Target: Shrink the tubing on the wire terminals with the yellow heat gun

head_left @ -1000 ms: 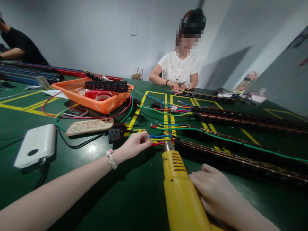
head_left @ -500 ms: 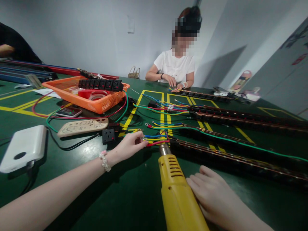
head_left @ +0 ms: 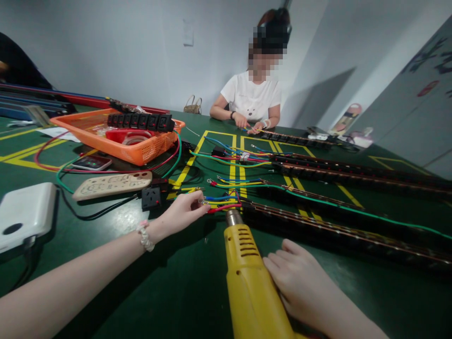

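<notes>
My right hand (head_left: pixel 296 278) is closed round the handle of a yellow heat gun (head_left: pixel 249 278), most of the grip hidden behind the body. The gun's metal nozzle (head_left: pixel 233 217) sits just below a red wire (head_left: pixel 228 206) and points away from me. Between thumb and fingers, my left hand (head_left: pixel 187 207) pinches the terminal ends of the wires, red, yellow and blue. These wires run right into a long black strip (head_left: pixel 328 226) with bare copper-coloured lines along it. The exact grip on each wire end is partly hidden by my fingers.
An orange basket (head_left: pixel 141 153) holds a black socket row (head_left: pixel 139 122). Nearby lie a beige phone case (head_left: pixel 113 185), a phone (head_left: pixel 92 163), a black socket (head_left: pixel 151 198) and a white power bank (head_left: pixel 26 209). More wired strips (head_left: pixel 339 172) lie beyond. A co-worker (head_left: pixel 252 99) handles wires opposite.
The whole view has shifted slightly, so everything appears a little further left. My left hand still pinches the wire ends, and the heat gun stays close below the red wire.
</notes>
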`<move>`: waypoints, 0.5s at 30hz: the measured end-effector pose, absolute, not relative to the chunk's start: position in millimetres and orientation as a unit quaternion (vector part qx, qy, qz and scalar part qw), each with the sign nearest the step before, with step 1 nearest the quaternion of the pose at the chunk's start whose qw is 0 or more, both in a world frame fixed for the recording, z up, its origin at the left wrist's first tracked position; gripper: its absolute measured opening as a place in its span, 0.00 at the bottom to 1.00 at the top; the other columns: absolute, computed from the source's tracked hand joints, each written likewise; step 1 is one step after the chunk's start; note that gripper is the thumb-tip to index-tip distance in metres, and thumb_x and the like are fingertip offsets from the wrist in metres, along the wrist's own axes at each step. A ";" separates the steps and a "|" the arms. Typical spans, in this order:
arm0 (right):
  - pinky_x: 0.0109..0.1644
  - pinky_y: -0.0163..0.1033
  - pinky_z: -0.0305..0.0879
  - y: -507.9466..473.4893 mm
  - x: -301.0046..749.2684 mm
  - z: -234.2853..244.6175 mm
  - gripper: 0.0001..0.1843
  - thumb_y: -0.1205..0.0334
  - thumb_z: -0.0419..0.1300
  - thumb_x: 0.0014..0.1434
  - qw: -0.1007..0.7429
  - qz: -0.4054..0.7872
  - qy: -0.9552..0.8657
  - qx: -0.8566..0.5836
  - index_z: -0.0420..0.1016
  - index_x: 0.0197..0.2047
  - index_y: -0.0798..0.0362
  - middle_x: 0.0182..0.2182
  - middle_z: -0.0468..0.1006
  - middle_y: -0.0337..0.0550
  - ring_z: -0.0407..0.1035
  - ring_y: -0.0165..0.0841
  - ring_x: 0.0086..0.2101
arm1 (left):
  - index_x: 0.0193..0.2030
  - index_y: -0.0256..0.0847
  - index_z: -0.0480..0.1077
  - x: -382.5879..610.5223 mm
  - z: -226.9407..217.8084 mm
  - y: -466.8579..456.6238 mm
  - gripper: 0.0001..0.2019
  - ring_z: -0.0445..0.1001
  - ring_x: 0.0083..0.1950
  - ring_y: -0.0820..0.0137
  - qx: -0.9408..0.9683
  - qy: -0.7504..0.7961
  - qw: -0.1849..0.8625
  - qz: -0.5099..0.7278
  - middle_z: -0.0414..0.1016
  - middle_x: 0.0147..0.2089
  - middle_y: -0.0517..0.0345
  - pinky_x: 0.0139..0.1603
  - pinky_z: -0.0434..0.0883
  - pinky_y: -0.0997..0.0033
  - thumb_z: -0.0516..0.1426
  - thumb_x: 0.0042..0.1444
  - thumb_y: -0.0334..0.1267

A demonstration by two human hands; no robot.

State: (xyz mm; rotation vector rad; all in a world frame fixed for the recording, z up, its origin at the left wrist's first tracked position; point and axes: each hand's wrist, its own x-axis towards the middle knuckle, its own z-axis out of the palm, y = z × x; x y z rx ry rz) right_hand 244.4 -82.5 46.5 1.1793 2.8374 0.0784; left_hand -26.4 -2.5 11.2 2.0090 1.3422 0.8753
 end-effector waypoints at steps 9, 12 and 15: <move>0.43 0.44 0.50 -86.9 205.4 50.8 0.07 0.66 0.55 0.51 0.080 -0.005 0.941 0.330 0.73 0.32 0.56 0.28 0.78 0.45 0.69 0.35 0.28 | 0.27 0.38 0.60 -27.5 11.9 -2.8 0.15 0.59 0.27 0.74 0.765 0.498 0.262 0.314 0.62 0.25 0.64 0.28 0.57 0.75 0.53 0.57 0.47; 0.42 0.44 0.50 -88.0 200.2 51.6 0.07 0.66 0.54 0.51 0.078 -0.008 0.943 0.324 0.73 0.32 0.56 0.28 0.78 0.45 0.69 0.35 0.28 | 0.28 0.38 0.61 -29.3 11.4 -2.6 0.15 0.61 0.28 0.74 0.771 0.496 0.252 0.309 0.63 0.26 0.63 0.29 0.57 0.74 0.52 0.58 0.47; 0.41 0.43 0.50 -88.4 202.5 52.2 0.07 0.67 0.54 0.51 0.067 -0.009 0.944 0.324 0.72 0.32 0.55 0.28 0.77 0.43 0.69 0.35 0.28 | 0.27 0.38 0.61 -30.6 11.5 -3.1 0.15 0.60 0.28 0.74 0.774 0.493 0.254 0.307 0.62 0.26 0.63 0.29 0.57 0.74 0.52 0.58 0.47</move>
